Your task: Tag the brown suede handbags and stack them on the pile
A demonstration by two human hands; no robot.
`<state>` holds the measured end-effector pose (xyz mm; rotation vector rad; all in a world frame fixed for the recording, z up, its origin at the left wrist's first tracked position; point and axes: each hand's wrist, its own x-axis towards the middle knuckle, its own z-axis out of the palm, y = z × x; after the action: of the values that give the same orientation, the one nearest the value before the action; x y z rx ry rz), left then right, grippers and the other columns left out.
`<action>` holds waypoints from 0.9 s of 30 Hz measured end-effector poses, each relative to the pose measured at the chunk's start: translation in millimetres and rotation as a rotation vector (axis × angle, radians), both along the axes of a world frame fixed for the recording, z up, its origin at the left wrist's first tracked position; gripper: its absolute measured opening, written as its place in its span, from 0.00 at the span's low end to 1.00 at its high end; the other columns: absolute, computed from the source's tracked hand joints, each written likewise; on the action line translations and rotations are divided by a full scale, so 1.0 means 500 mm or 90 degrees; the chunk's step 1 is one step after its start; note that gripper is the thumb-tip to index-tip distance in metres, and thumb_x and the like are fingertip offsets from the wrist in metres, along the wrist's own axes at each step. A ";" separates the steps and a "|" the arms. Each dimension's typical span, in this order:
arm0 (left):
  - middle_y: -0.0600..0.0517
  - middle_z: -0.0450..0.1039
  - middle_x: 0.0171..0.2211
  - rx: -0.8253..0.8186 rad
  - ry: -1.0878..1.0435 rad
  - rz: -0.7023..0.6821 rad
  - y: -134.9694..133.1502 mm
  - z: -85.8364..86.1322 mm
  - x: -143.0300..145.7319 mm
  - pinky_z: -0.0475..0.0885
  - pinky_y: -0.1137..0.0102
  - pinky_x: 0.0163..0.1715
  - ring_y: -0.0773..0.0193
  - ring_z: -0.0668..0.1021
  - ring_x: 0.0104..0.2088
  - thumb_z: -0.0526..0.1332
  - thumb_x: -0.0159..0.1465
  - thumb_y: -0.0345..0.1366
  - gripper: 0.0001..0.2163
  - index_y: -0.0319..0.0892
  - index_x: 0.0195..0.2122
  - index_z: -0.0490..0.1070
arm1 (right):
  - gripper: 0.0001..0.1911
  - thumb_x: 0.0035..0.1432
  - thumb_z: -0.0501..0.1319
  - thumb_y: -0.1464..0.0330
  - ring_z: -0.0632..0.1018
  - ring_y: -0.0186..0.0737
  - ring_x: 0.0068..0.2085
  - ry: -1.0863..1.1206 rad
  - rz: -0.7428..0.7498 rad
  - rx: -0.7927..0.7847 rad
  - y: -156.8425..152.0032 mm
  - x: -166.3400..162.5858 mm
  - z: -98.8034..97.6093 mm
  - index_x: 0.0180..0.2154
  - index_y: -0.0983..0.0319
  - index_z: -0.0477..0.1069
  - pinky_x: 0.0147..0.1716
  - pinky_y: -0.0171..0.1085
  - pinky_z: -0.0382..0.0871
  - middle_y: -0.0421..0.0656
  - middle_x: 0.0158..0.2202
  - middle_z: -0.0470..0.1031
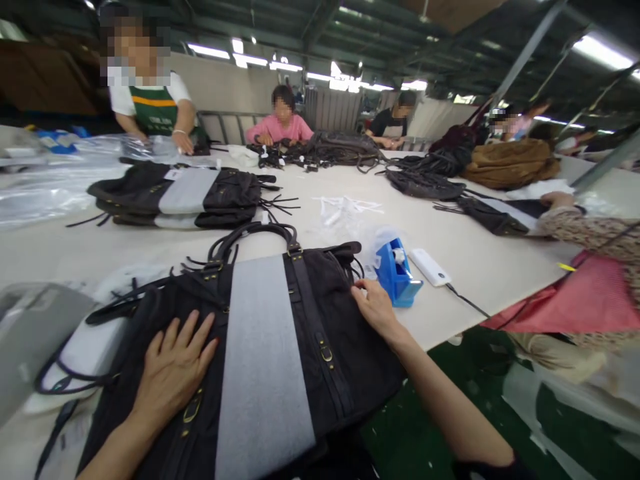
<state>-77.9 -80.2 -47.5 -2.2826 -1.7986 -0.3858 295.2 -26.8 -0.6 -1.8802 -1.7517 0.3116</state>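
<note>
Left fingers (189,328) spread on black bag (350,337), right fingers (365,297) curled at its edge, grip unclear; apron lettering (161,120) blurred.

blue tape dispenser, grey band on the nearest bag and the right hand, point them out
Blue tape dispenser (394,280): head view, on its blue body.
Grey band (265,363): head view, middle of the strip.
Right hand (376,307): head view, back of the hand.

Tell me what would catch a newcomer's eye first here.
First, the big dark bag in the foreground, with a broad grey band down its middle, the left hand spread flat left of the band and the right hand at the bag's right edge. Next, the bright blue tape dispenser just beyond the right hand.
</note>
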 end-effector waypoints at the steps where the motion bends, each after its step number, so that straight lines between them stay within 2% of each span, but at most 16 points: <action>1: 0.40 0.57 0.58 0.006 0.015 0.014 0.001 0.001 0.001 0.53 0.46 0.52 0.42 0.53 0.60 0.45 0.62 0.38 0.22 0.39 0.55 0.61 | 0.13 0.57 0.51 0.66 0.72 0.42 0.41 -0.023 0.013 0.024 0.007 -0.005 0.013 0.38 0.65 0.70 0.41 0.39 0.63 0.48 0.38 0.73; 3: 0.41 0.57 0.58 0.013 0.041 0.037 0.002 0.003 0.001 0.54 0.49 0.53 0.43 0.56 0.59 0.47 0.62 0.40 0.22 0.41 0.55 0.61 | 0.12 0.57 0.52 0.66 0.72 0.42 0.41 -0.064 0.087 0.056 0.018 -0.029 0.046 0.39 0.65 0.69 0.41 0.39 0.63 0.49 0.38 0.72; 5: 0.42 0.58 0.58 0.009 0.054 0.051 0.001 0.005 0.001 0.55 0.51 0.53 0.45 0.58 0.58 0.49 0.61 0.41 0.21 0.43 0.56 0.61 | 0.12 0.57 0.52 0.67 0.72 0.42 0.42 -0.108 0.199 0.057 0.033 -0.074 0.087 0.41 0.65 0.68 0.42 0.38 0.62 0.48 0.40 0.72; 8: 0.44 0.58 0.58 -0.002 0.062 0.070 0.000 0.011 0.003 0.54 0.52 0.53 0.46 0.59 0.58 0.50 0.62 0.41 0.21 0.45 0.56 0.60 | 0.13 0.58 0.52 0.67 0.72 0.42 0.42 -0.194 0.347 0.021 0.076 -0.175 0.140 0.42 0.64 0.68 0.43 0.38 0.62 0.48 0.42 0.71; 10: 0.44 0.58 0.58 -0.005 0.057 0.081 -0.001 0.015 0.006 0.54 0.52 0.53 0.46 0.60 0.58 0.51 0.62 0.41 0.21 0.45 0.56 0.60 | 0.13 0.59 0.52 0.66 0.72 0.43 0.43 -0.239 0.408 0.011 0.113 -0.259 0.152 0.43 0.64 0.68 0.43 0.39 0.62 0.49 0.42 0.71; 13: 0.44 0.59 0.57 -0.003 0.043 0.089 -0.008 0.018 0.008 0.55 0.52 0.53 0.47 0.60 0.57 0.51 0.62 0.41 0.21 0.46 0.56 0.61 | 0.16 0.60 0.50 0.65 0.70 0.44 0.47 -0.246 0.445 0.054 0.157 -0.386 0.116 0.47 0.65 0.65 0.47 0.42 0.59 0.51 0.46 0.69; 17: 0.44 0.59 0.57 -0.013 0.027 0.079 -0.014 0.028 0.003 0.56 0.53 0.52 0.47 0.60 0.57 0.50 0.62 0.41 0.20 0.45 0.55 0.62 | 0.21 0.62 0.46 0.64 0.61 0.47 0.56 -0.225 0.381 0.135 0.168 -0.492 0.000 0.55 0.66 0.58 0.54 0.50 0.47 0.53 0.54 0.63; 19: 0.43 0.63 0.54 -0.026 0.011 0.084 -0.003 0.043 -0.001 0.61 0.55 0.49 0.49 0.63 0.54 0.50 0.62 0.40 0.19 0.43 0.54 0.63 | 0.23 0.63 0.45 0.63 0.59 0.49 0.57 -0.230 0.362 0.152 0.165 -0.507 -0.046 0.56 0.67 0.57 0.55 0.53 0.43 0.54 0.55 0.61; 22: 0.41 0.66 0.50 -0.015 0.023 0.085 0.044 0.078 -0.004 0.64 0.59 0.42 0.52 0.67 0.49 0.49 0.62 0.33 0.20 0.39 0.55 0.59 | 0.23 0.63 0.44 0.64 0.60 0.48 0.56 -0.236 0.381 0.171 0.165 -0.501 -0.073 0.56 0.67 0.57 0.56 0.52 0.42 0.52 0.55 0.62; 24: 0.41 0.65 0.50 0.002 0.068 0.010 0.087 0.096 -0.004 0.62 0.59 0.44 0.53 0.65 0.51 0.47 0.61 0.28 0.20 0.39 0.56 0.57 | 0.23 0.63 0.43 0.65 0.60 0.48 0.56 -0.242 0.395 0.183 0.168 -0.493 -0.073 0.56 0.67 0.57 0.56 0.51 0.42 0.52 0.55 0.62; 27: 0.40 0.64 0.51 0.007 0.143 -0.118 0.141 0.105 -0.006 0.54 0.55 0.52 0.52 0.60 0.55 0.47 0.61 0.27 0.17 0.35 0.51 0.62 | 0.22 0.63 0.43 0.68 0.60 0.48 0.56 -0.249 0.403 0.193 0.173 -0.487 -0.073 0.56 0.68 0.57 0.56 0.50 0.42 0.52 0.55 0.62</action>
<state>-80.9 -9.5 4.9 -2.3851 -1.4809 -0.1584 51.7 60.0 -37.1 -1.1898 -2.4764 -0.1070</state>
